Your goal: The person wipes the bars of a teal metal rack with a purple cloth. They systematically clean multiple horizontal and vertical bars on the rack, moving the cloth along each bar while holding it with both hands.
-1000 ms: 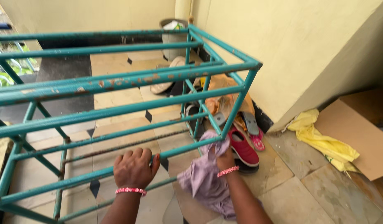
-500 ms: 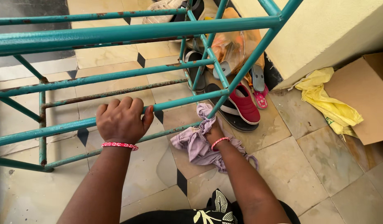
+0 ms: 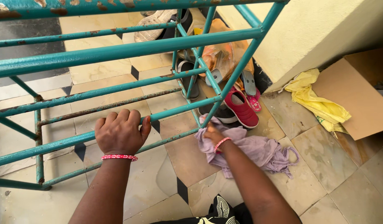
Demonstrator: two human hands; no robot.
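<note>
A teal metal rack [image 3: 117, 50] with rusty bars stands on the tiled floor. My left hand [image 3: 120, 132] grips one of its lower front bars, a pink bangle at the wrist. My right hand [image 3: 214, 135] holds a lilac cloth [image 3: 257, 151] bunched against the foot of the rack's front right post, where the lowest bars meet. The rest of the cloth trails over the floor tiles to the right.
A red shoe [image 3: 241, 108], dark sandals and a pink slipper lie by the rack's right end, with an orange plastic bag [image 3: 224, 56] behind. A yellow cloth [image 3: 313, 99] and an open cardboard box [image 3: 359, 97] sit against the cream wall [image 3: 324, 29].
The view has tilted down and nearer. My right hand slid the cloth down the post to its foot, and the cloth spread out to the right. My left hand kept its grip.
</note>
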